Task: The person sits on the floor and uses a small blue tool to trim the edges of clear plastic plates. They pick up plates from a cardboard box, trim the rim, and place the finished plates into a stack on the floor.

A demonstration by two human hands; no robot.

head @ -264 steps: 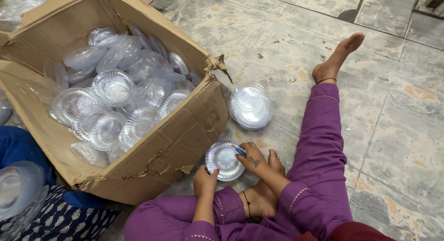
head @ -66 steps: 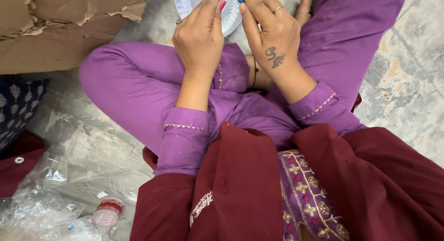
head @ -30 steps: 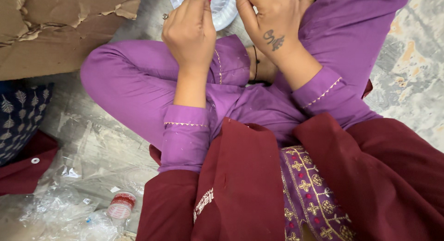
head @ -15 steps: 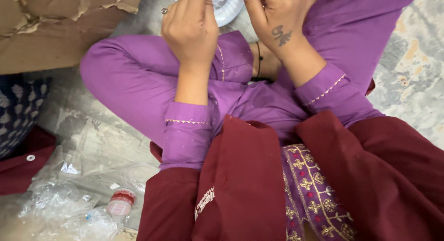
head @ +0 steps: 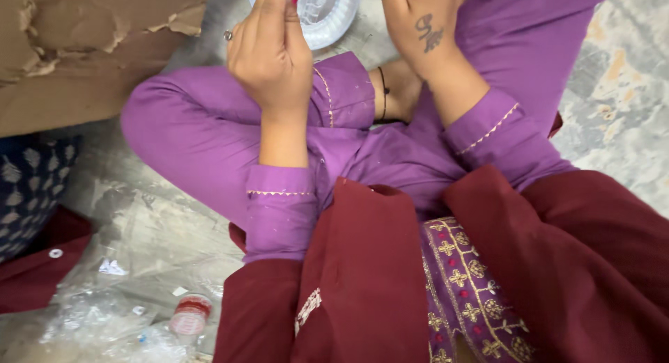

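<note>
I sit cross-legged in purple trousers with a maroon shawl over my lap. A clear round plastic lid (head: 322,9) lies at the top edge of the head view, above my knees. My left hand (head: 270,51) has its fingers drawn together at the lid's left rim, a ring on one finger. My right hand (head: 422,23), with a dark mark on its back, rests at the lid's right side; its fingertips are cut off by the frame edge. Whether either hand actually grips the lid is hidden.
A torn cardboard box (head: 83,49) stands at the upper left. Crumpled clear plastic wrap (head: 104,314) and a small bottle with a red cap (head: 188,314) lie at the lower left. Dark patterned cloth (head: 28,182) is at the left edge. Stone floor (head: 620,91) shows on the right.
Both hands and the lid have drifted toward the top of the view as the camera tilted down. The hands stay on either side of the lid.
</note>
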